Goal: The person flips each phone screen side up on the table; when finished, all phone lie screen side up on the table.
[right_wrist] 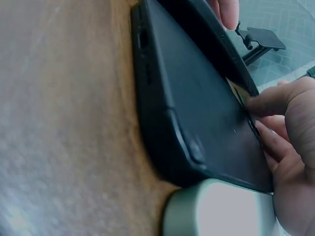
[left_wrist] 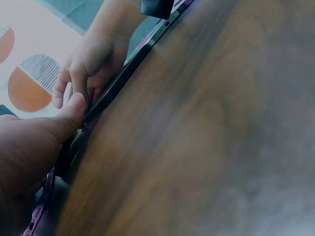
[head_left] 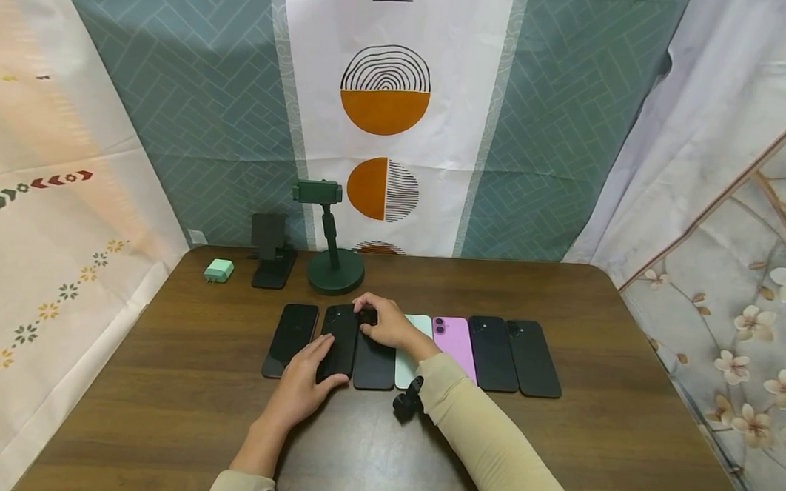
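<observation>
A row of phones lies on the wooden table. My left hand [head_left: 306, 378] holds the second black phone from the left [head_left: 339, 343], fingers along its left side and thumb by its lower right edge. In the right wrist view this phone [right_wrist: 216, 42] stands tilted, its edge raised beside the third black phone [right_wrist: 197, 98]. My right hand [head_left: 389, 325] curls thumb and fingertips at the far end, where these two phones meet. Its fingers partly hide the contact. Left of them lies another black phone [head_left: 290, 340].
To the right lie a pale mint phone [head_left: 419, 324], a pink phone [head_left: 454, 345] and two more dark phones [head_left: 492, 354]. Behind stand a green phone stand [head_left: 336, 272], a black stand [head_left: 270, 235] and a mint charger plug [head_left: 219, 270]. Patterned cloths surround the table.
</observation>
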A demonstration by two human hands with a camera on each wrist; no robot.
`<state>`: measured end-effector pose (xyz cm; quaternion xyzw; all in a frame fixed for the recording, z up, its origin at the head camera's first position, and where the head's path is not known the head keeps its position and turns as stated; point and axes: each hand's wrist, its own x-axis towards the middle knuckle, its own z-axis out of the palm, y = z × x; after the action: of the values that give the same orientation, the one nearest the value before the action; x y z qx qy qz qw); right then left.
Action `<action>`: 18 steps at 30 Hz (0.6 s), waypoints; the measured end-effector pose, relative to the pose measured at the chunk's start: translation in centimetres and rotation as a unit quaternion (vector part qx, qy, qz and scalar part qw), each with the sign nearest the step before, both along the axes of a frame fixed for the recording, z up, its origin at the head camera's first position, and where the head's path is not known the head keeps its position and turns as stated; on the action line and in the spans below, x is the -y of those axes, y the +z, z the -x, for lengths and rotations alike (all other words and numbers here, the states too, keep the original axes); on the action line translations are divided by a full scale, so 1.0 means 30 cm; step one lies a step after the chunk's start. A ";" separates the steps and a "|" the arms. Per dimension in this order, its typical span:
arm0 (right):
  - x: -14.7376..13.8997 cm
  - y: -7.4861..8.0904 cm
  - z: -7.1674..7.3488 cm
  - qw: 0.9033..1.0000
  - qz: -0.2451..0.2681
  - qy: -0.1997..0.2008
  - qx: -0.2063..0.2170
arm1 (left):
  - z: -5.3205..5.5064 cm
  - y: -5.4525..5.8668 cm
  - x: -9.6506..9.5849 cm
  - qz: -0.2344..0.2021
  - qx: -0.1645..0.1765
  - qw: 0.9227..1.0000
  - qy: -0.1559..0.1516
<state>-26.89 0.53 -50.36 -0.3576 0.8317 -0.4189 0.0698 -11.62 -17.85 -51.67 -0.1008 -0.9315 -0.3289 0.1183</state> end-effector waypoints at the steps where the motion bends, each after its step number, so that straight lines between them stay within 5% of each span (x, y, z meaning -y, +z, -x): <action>1: -0.002 -0.001 0.001 1.000 0.002 0.002 0.002 | 0.000 0.000 0.002 0.003 0.001 1.000 -0.003; 9: -0.012 -0.002 0.003 0.999 0.044 0.008 0.021 | -0.004 0.019 0.009 -0.010 0.030 0.999 -0.013; 18: -0.018 0.015 0.002 0.998 0.045 0.044 0.012 | -0.010 0.029 0.002 -0.037 0.007 0.999 0.000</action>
<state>-26.95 1.08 -49.91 -0.3914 0.7949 -0.4564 0.0814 -11.32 -17.92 -50.80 -0.0936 -0.9196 -0.3638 0.1151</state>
